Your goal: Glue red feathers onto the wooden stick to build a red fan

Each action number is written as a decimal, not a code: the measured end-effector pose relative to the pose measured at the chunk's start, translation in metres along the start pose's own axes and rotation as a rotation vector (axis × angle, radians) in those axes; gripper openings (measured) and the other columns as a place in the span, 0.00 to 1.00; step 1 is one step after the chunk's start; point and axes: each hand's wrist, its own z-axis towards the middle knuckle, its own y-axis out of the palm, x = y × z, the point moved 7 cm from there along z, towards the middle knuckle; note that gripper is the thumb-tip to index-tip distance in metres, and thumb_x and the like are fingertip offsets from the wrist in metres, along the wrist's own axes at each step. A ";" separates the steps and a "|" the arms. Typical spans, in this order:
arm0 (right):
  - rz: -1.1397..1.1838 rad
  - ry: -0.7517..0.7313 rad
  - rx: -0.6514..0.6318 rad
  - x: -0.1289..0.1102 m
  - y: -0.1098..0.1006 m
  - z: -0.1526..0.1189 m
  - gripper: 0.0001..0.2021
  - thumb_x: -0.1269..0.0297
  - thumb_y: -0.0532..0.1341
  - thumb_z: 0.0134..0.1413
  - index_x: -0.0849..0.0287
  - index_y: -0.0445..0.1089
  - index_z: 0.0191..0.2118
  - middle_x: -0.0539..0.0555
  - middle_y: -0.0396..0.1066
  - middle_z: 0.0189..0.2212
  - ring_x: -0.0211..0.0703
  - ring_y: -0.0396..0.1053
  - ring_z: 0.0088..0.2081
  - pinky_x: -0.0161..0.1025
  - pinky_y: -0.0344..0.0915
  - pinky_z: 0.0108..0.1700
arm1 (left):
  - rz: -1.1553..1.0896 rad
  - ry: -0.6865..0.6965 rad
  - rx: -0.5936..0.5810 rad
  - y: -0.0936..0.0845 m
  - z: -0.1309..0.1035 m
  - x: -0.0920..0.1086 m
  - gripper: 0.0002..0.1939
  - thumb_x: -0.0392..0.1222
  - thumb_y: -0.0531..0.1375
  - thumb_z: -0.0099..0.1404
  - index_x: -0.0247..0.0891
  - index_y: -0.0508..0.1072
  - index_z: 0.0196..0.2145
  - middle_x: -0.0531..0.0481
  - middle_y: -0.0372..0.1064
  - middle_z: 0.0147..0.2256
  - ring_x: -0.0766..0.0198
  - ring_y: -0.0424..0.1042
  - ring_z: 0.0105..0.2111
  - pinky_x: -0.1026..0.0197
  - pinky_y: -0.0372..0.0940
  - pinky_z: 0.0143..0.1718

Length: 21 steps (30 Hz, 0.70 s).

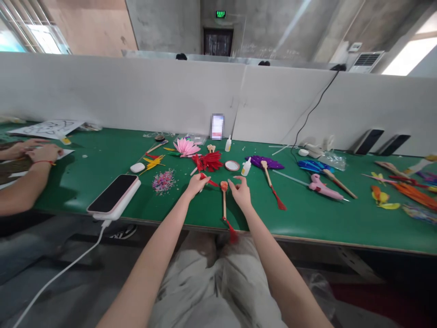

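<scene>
My left hand (pixel 196 183) pinches a red feather (pixel 212 182) just above the green table (pixel 102 159). A wooden fan handle (pixel 224 202) with a red tassel (pixel 232 232) lies between my hands, its top end smeared red. My right hand (pixel 241 191) rests on the table right of the handle, fingers spread and holding nothing. A pile of red feathers (pixel 208 161) lies just beyond my hands, next to a small round dish (pixel 232 165) and a small glue bottle (pixel 246 167).
A phone on a pink power bank (pixel 114 196) with a white cable lies at left. Another person's hands (pixel 34 152) rest at the far left. A pink feather flower (pixel 186 146), purple fan (pixel 264 162), pink glue gun (pixel 322 188), confetti (pixel 164 180) and loose feathers (pixel 403 193) are scattered about.
</scene>
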 end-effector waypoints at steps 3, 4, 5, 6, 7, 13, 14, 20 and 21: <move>-0.094 0.003 -0.029 -0.002 0.005 0.002 0.23 0.49 0.55 0.50 0.59 0.59 0.48 0.47 0.67 0.19 0.45 0.68 0.26 0.34 0.57 0.27 | 0.060 0.026 0.027 -0.001 -0.001 0.001 0.15 0.51 0.58 0.51 0.37 0.64 0.18 0.58 0.55 0.11 0.70 0.55 0.12 0.66 0.51 0.17; -0.118 0.003 -0.039 -0.002 0.006 0.002 0.23 0.49 0.55 0.50 0.58 0.59 0.48 0.47 0.68 0.20 0.45 0.69 0.27 0.34 0.57 0.27 | 0.080 0.033 0.036 -0.001 -0.002 0.002 0.14 0.50 0.58 0.51 0.37 0.64 0.18 0.58 0.55 0.12 0.70 0.56 0.13 0.65 0.52 0.18; -0.139 0.002 -0.050 -0.003 0.007 0.002 0.23 0.49 0.54 0.51 0.58 0.59 0.49 0.48 0.68 0.20 0.45 0.70 0.27 0.34 0.57 0.27 | 0.100 0.040 0.045 -0.002 -0.002 0.002 0.14 0.50 0.58 0.52 0.37 0.64 0.18 0.57 0.56 0.12 0.69 0.57 0.13 0.65 0.52 0.19; -0.157 0.003 -0.058 -0.003 0.008 0.002 0.23 0.49 0.54 0.51 0.58 0.58 0.49 0.48 0.69 0.21 0.46 0.70 0.28 0.34 0.57 0.27 | 0.120 0.045 0.055 -0.002 -0.002 0.003 0.14 0.49 0.58 0.52 0.37 0.65 0.18 0.57 0.56 0.12 0.68 0.57 0.14 0.65 0.53 0.20; -0.174 0.004 -0.065 -0.002 0.009 0.002 0.23 0.49 0.54 0.52 0.58 0.58 0.50 0.49 0.70 0.21 0.46 0.71 0.29 0.35 0.57 0.27 | 0.140 0.050 0.067 -0.002 -0.002 0.003 0.13 0.48 0.58 0.52 0.38 0.64 0.17 0.56 0.57 0.12 0.68 0.58 0.15 0.64 0.53 0.21; -0.250 0.014 -0.091 -0.003 0.012 0.003 0.27 0.47 0.54 0.52 0.58 0.55 0.53 0.51 0.72 0.25 0.48 0.72 0.33 0.36 0.59 0.30 | 0.223 0.073 0.120 -0.003 -0.002 0.006 0.12 0.45 0.58 0.52 0.38 0.63 0.16 0.55 0.59 0.13 0.65 0.62 0.19 0.63 0.55 0.25; -0.259 0.015 -0.094 -0.003 0.012 0.004 0.27 0.47 0.54 0.52 0.58 0.55 0.53 0.51 0.72 0.25 0.47 0.72 0.34 0.36 0.59 0.30 | 0.230 0.076 0.124 -0.003 -0.002 0.006 0.12 0.45 0.58 0.52 0.38 0.63 0.16 0.55 0.59 0.14 0.64 0.62 0.19 0.63 0.55 0.25; -0.303 0.003 -0.109 -0.005 0.014 0.003 0.28 0.45 0.53 0.52 0.58 0.54 0.53 0.51 0.73 0.26 0.47 0.72 0.34 0.36 0.59 0.31 | 0.267 0.098 0.143 -0.003 -0.001 0.005 0.12 0.44 0.57 0.53 0.38 0.63 0.17 0.54 0.60 0.15 0.64 0.62 0.20 0.63 0.55 0.26; -0.312 0.000 -0.114 -0.005 0.015 0.002 0.28 0.45 0.54 0.52 0.58 0.54 0.53 0.51 0.73 0.26 0.48 0.72 0.35 0.36 0.60 0.31 | 0.271 0.101 0.147 -0.004 -0.002 0.005 0.12 0.44 0.57 0.53 0.38 0.63 0.17 0.54 0.60 0.15 0.64 0.62 0.20 0.63 0.55 0.26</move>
